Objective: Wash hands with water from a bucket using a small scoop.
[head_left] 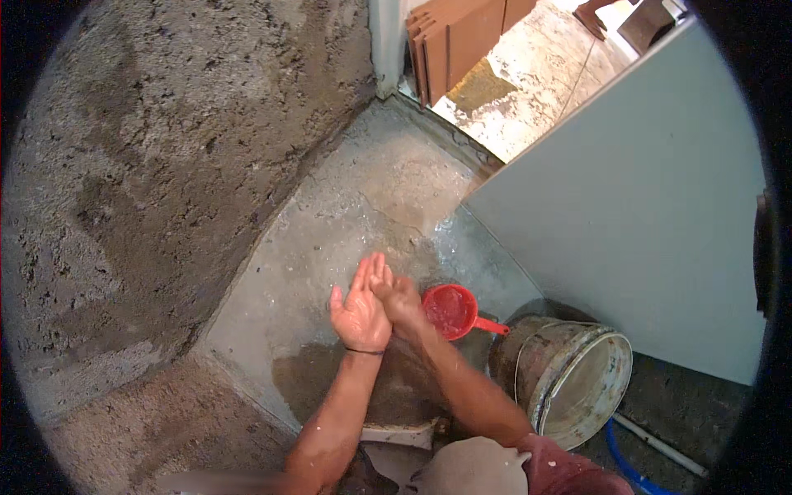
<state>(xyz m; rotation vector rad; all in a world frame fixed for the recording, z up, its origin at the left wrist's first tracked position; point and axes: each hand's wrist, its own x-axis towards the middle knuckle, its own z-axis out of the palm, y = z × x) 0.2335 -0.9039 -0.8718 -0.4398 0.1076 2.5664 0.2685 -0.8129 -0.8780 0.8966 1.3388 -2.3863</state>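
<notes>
My left hand (361, 318) is palm up over the concrete floor, fingers stretched out, skin wet and shiny. A thin dark band circles its wrist. My right hand (400, 307) presses against the left hand's edge, its thumb lying over the left fingers and its other fingers mostly hidden. Just right of it is a red plastic dipper (450, 312), its handle pointing toward a bucket; what it rests on is hard to make out. Something clear and shiny, like water, shows inside. The paint-stained bucket (536, 371) leans with its mouth to the lower right.
A rough cement wall (165, 165) rises on the left, a grey door panel (635, 190) on the right. Brown panels (462, 41) lean by the doorway, with a person's foot (591, 21) beyond. A blue hose (619, 454) and white pipe (660, 444) lie lower right.
</notes>
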